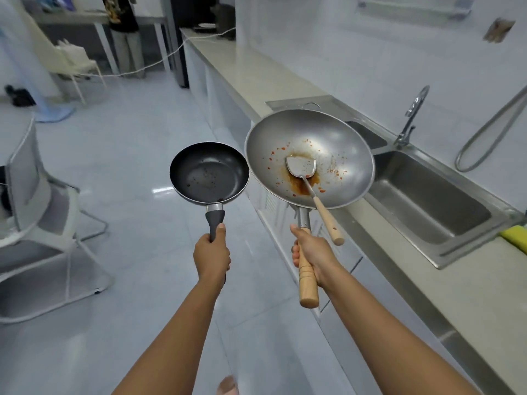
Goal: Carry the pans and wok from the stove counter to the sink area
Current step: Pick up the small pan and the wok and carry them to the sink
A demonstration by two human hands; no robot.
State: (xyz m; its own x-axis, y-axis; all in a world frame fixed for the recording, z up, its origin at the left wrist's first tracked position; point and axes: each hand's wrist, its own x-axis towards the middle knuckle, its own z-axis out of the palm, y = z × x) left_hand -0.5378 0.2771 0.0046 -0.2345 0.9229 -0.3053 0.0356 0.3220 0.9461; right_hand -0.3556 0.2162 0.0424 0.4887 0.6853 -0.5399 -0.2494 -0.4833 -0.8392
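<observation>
My left hand [211, 255] grips the dark handle of a small black frying pan [209, 172], held out level over the floor, with a few crumbs inside. My right hand [311, 252] is closed around the wooden handle of a large steel wok [309, 158], smeared with orange-red sauce. A metal spatula [302, 167] with a wooden grip rests loose in the wok, its handle sticking out over the rim. The wok's right edge overlaps the counter front, just left of the steel sink [427, 201]. The two pan rims nearly touch.
A long pale counter [445, 283] runs along the right wall, with a faucet [412, 115] behind the sink and a yellow-green sponge [514, 234] at its near corner. White chairs [42, 220] stand on the left. A person [124, 24] stands far back by a table.
</observation>
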